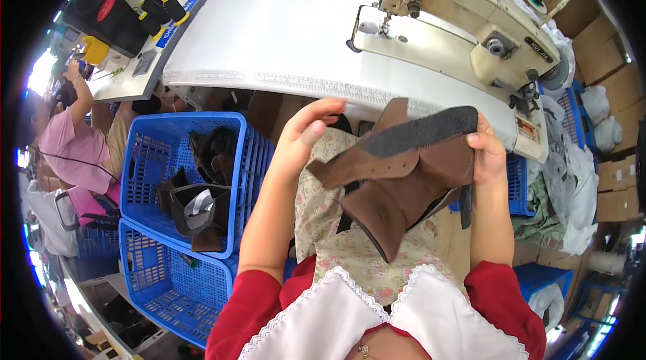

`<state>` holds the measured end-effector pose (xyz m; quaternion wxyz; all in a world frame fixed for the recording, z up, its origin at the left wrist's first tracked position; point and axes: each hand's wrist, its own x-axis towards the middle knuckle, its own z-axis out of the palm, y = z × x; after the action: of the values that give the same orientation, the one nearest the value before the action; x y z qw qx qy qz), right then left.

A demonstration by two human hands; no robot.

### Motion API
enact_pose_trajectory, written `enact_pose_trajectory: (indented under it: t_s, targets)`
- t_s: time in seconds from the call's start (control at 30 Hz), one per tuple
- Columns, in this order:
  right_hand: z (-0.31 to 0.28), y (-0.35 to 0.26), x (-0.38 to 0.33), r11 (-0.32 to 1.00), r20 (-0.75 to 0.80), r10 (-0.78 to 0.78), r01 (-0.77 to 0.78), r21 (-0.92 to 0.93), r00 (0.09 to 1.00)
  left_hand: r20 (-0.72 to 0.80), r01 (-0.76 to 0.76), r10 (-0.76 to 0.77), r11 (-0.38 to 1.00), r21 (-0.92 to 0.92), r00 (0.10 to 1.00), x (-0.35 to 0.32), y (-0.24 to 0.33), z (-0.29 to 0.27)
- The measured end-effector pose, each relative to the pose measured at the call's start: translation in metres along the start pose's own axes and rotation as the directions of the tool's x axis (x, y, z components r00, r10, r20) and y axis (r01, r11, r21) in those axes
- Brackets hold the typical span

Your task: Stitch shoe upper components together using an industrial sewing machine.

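Brown piece: a folded, leather-like part point(383, 202) with several flaps, held up over the lap, just before the table's front edge; a dark, fuzzy black strip point(431, 130) runs along its upper side.
Right hand: closed on the piece's right end point(490, 155), thumb toward me on its face, fingers mostly hidden behind.
Left hand: open point(303, 138), fingers extended and slightly bent, raised just beside the piece's left side; I see no grip.
Lap: a floral cloth point(313, 202) beneath the piece.
Sewing machine: a cream-coloured unit point(484, 37) at the right of the white table point(269, 30), beyond the right hand; a ruler scale point(303, 82) follows the table's front edge.
Baskets: two blue ones to the person's left; the upper basket point(188, 118) contains brown and black pieces point(219, 208), the lower basket point(178, 296) lies nearer the person.
Background, left: a co-worker in a pink shirt point(77, 138), beside a second table bearing black thread cones point(175, 9).
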<state>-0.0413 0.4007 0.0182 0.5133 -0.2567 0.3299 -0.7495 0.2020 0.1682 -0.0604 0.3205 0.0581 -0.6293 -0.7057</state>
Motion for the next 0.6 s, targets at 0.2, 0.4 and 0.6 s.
enact_pose_trajectory:
  t_s: [0.2,0.4,0.6]
  targets:
    - [0.004,0.007,0.004,0.997,0.033,-0.078,0.078,0.001,0.996,0.439,0.215,-0.161,0.974,-0.077,0.884,0.045,-0.002,0.035]
    - [-0.025,-0.024,-0.013,0.853,-0.164,-0.033,-0.057,-0.518,0.986,0.263,0.536,-0.472,0.795,-0.286,0.841,0.043,-0.005,0.05]
    - [0.029,-0.074,0.008,-0.233,0.426,0.169,0.456,-0.859,0.889,0.34,0.634,-0.612,0.771,0.056,0.714,0.09,0.018,0.089]
